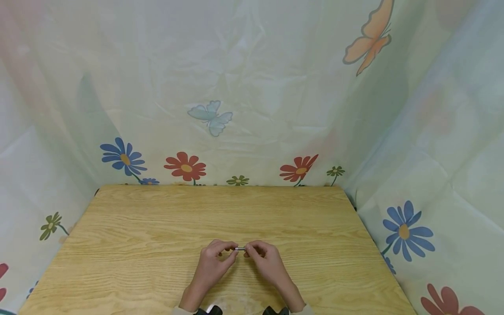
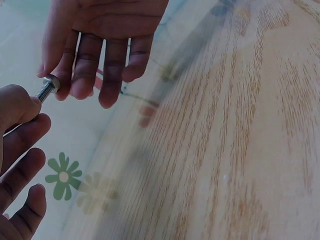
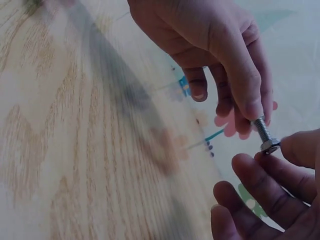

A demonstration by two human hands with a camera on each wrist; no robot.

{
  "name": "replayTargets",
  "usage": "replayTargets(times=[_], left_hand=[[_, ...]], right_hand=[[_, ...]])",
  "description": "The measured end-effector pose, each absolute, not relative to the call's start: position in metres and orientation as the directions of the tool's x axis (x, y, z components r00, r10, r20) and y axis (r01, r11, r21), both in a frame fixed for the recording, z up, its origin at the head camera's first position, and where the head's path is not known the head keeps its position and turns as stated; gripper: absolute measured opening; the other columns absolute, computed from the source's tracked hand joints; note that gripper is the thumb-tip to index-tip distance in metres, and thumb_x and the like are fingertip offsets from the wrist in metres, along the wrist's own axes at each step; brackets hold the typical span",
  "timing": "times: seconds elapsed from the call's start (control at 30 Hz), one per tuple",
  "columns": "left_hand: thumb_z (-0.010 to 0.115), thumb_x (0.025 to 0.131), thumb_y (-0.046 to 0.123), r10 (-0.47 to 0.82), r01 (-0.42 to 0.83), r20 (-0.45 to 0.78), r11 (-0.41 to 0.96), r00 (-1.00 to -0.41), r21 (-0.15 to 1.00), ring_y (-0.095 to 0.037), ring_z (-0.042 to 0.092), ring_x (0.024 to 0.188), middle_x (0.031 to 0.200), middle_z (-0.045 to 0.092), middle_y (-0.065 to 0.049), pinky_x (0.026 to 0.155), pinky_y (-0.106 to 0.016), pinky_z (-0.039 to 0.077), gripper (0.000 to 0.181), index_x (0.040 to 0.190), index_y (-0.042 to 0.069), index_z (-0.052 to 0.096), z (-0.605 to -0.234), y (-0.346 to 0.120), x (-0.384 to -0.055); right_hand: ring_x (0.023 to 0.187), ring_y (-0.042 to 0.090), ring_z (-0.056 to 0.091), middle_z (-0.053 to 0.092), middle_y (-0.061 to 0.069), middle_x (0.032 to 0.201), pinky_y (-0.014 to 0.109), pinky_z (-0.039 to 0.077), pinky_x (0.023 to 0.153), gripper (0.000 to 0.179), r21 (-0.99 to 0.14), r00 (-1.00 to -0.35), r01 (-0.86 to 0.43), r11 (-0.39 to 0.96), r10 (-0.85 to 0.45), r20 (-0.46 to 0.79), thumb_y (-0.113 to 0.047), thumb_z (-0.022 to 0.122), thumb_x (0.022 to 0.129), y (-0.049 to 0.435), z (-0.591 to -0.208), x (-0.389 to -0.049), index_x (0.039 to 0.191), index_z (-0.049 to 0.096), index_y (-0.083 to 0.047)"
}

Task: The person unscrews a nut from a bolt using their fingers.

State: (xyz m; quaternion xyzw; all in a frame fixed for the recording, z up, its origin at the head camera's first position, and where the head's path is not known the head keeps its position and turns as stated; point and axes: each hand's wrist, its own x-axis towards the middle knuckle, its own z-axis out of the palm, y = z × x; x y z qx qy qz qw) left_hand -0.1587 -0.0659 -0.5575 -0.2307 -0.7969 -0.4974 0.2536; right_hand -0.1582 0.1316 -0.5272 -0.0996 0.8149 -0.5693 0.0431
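Between the two hands, a small silver metal bolt (image 1: 240, 249) is held level above the table. Its threaded shank (image 3: 263, 131) runs to a hexagonal piece (image 3: 270, 145) at one end. My left hand (image 1: 211, 266) pinches the threaded end between thumb and forefinger, covering that tip. At the hexagonal end, my right hand (image 1: 269, 264) grips with thumb and forefinger. In the left wrist view, the hexagonal piece (image 2: 52, 83) shows at the right hand's fingertips, with threads between the hands. The other fingers of both hands are spread loosely away from the bolt.
A wooden table (image 1: 157, 218) with light grain lies beneath the hands. Behind it and along both sides hangs a pale curtain (image 1: 256, 78) printed with flowers and butterflies. Dark wrist straps (image 1: 276, 310) show at the bottom edge.
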Motion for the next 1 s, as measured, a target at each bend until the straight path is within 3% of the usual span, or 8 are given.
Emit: replayTargets(times=[0.37,0.6,0.7,0.83,1.0], left_hand=[[0.084,0.082,0.001,0.109,0.609,0.626,0.408,-0.772,0.68,-0.02,0.069,0.076,0.087,0.077,0.006,0.061,-0.03,0.055,0.017,0.095,0.01,0.08,-0.5586,-0.0668,-0.1593],[0.084,0.082,0.0,0.104,0.605,0.624,0.408,-0.775,0.684,-0.02,0.069,0.076,0.086,0.077,0.005,0.06,-0.03,0.055,0.016,0.095,0.008,0.08,-0.5577,-0.0668,-0.1584],[0.085,0.081,-0.001,0.1,0.606,0.626,0.407,-0.774,0.684,-0.021,0.069,0.076,0.086,0.077,0.005,0.061,-0.03,0.056,0.018,0.095,0.009,0.08,-0.5569,-0.0663,-0.158],[0.086,0.081,0.001,0.089,0.603,0.628,0.409,-0.773,0.685,-0.021,0.069,0.076,0.086,0.077,0.007,0.061,-0.03,0.056,0.019,0.095,0.012,0.08,-0.5561,-0.0657,-0.158],[0.085,0.082,0.002,0.082,0.602,0.631,0.413,-0.772,0.683,-0.019,0.069,0.076,0.086,0.077,0.007,0.061,-0.03,0.055,0.017,0.094,0.013,0.08,-0.5558,-0.0658,-0.1582]], right_hand=[[0.103,0.016,0.069,0.072,0.01,0.113,0.024,0.056,0.084,0.023,-0.95,-0.965,-0.146,0.277,-0.253,0.074,-0.019,0.067,0.102,0.133,-0.5307,-0.1587,0.116,0.07,-0.001],[0.114,0.027,0.066,0.068,0.019,0.122,0.026,0.057,0.088,0.023,-0.968,-0.961,-0.163,0.19,-0.255,0.111,-0.012,0.065,0.102,0.1332,-0.5298,-0.159,0.121,0.067,0.0],[0.108,0.028,0.069,0.071,0.017,0.117,0.024,0.057,0.084,0.026,-0.96,-0.968,-0.166,0.226,-0.223,0.115,-0.016,0.064,0.103,0.133,-0.5304,-0.1599,0.122,0.067,0.001],[0.094,0.027,0.072,0.076,0.014,0.102,0.022,0.055,0.079,0.027,-0.946,-0.98,-0.124,0.298,-0.184,0.07,-0.024,0.062,0.105,0.1324,-0.5301,-0.1605,0.11,0.074,0.0],[0.091,0.025,0.072,0.076,0.015,0.094,0.022,0.053,0.077,0.032,-0.946,-0.979,-0.083,0.315,-0.201,0.019,-0.027,0.061,0.105,0.1314,-0.5295,-0.1598,0.102,0.075,0.001]])
